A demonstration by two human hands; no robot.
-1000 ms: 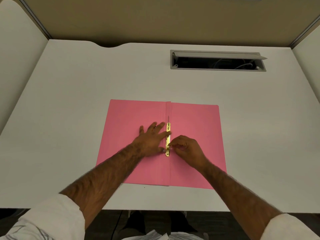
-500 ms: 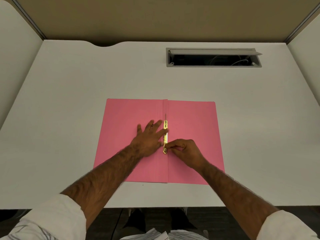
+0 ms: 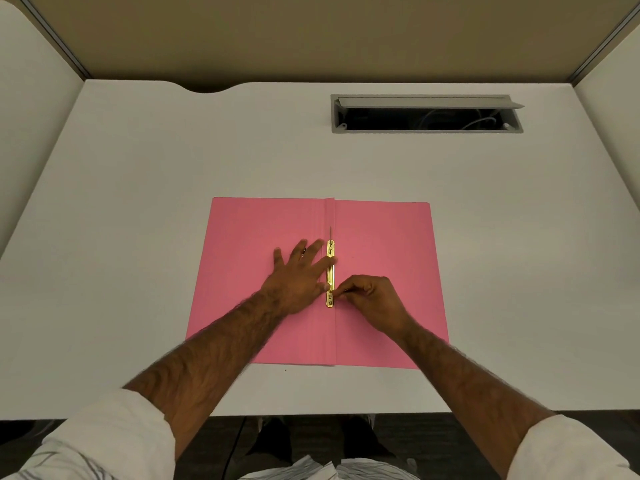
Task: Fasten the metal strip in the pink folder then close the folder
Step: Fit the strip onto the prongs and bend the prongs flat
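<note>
The pink folder (image 3: 242, 258) lies open and flat on the white desk (image 3: 138, 202). A gold metal strip (image 3: 330, 271) runs along its spine crease. My left hand (image 3: 298, 275) rests flat on the left flap, fingers spread, with index finger and thumb touching the strip. My right hand (image 3: 372, 299) is curled on the right flap, its fingertips pinching at the strip's lower end. A thin metal prong sticks out beyond the strip's far end.
A grey cable hatch (image 3: 426, 114) stands open at the back right of the desk. Partition walls enclose the desk at the back and both sides. The desk's front edge lies just below the folder.
The hands have hardly moved. The right fingertips stay pinched at the strip's lower end, and the view has shifted slightly.
</note>
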